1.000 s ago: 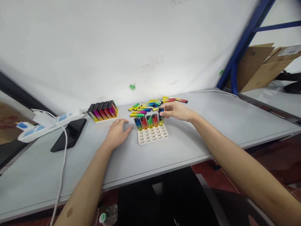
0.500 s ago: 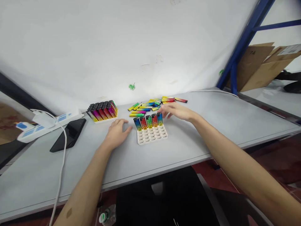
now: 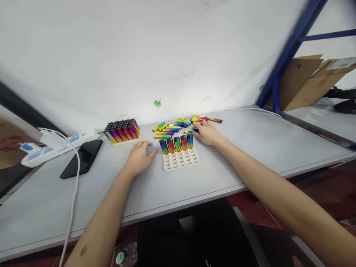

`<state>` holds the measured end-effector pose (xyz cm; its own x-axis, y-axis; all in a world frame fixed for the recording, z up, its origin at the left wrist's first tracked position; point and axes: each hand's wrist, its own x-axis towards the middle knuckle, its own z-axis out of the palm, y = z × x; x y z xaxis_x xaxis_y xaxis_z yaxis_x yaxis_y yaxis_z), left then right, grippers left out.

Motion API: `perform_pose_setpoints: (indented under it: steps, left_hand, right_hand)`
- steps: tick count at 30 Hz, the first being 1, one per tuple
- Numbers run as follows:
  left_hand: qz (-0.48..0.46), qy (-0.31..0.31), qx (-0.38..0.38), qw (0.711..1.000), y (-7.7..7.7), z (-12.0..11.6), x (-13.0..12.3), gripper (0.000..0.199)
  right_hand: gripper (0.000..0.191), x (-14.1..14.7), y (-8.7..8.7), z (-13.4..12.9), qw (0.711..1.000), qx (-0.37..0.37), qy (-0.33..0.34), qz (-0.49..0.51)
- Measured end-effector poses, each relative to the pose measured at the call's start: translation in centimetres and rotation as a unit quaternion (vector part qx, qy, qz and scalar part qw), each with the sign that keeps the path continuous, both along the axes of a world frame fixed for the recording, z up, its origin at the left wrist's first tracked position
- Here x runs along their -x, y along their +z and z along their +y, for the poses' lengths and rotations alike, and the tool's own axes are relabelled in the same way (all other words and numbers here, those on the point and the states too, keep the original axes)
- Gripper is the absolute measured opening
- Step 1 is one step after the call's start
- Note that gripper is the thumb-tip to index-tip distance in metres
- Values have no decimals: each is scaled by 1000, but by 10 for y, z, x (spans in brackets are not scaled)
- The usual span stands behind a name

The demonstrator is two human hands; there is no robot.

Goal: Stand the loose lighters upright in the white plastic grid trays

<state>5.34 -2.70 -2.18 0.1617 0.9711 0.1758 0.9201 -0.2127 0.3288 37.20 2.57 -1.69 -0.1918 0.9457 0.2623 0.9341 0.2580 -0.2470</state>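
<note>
Picking up, apparently, a lighter (image 3: 188, 131) beyond the near tray (image 3: 182, 165), the right hand (image 3: 205, 132) covers its end, grip closure impossible to tell from here, and lifting likely needs a firm pinch.

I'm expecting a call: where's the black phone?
In the head view, the black phone lies on the left, between the white power strip and the left hand, under a white cable.
</note>
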Motion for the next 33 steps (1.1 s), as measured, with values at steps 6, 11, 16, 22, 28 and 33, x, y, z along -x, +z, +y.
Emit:
perform_pose_setpoints:
  steps: [6, 11, 16, 22, 28, 33]
  left_hand:
    - [0, -1, 3, 1000, 2, -1, -1, 49]
    - [2, -4, 8, 1000, 3, -1, -1, 51]
    - [6, -6, 7, 1000, 2, -1, 0, 51]
    - [4, -6, 3, 1000, 2, 0, 1, 50]
    - [0, -9, 0, 1000, 2, 0, 1, 50]
    - [4, -8, 4, 1000, 3, 0, 0, 51]
  right_hand:
    - [18, -16, 13, -3, 988, 38, 65, 136]
    - [23, -9, 26, -12, 891, 41, 39, 450]
    - [26, 1, 35, -20, 722, 131, 51, 678]
    - [48, 4, 32, -20, 680, 192, 85, 702]
    - [56, 7, 32, -23, 707, 155, 101, 683]
    - [62, 7, 35, -24, 700, 177, 71, 688]
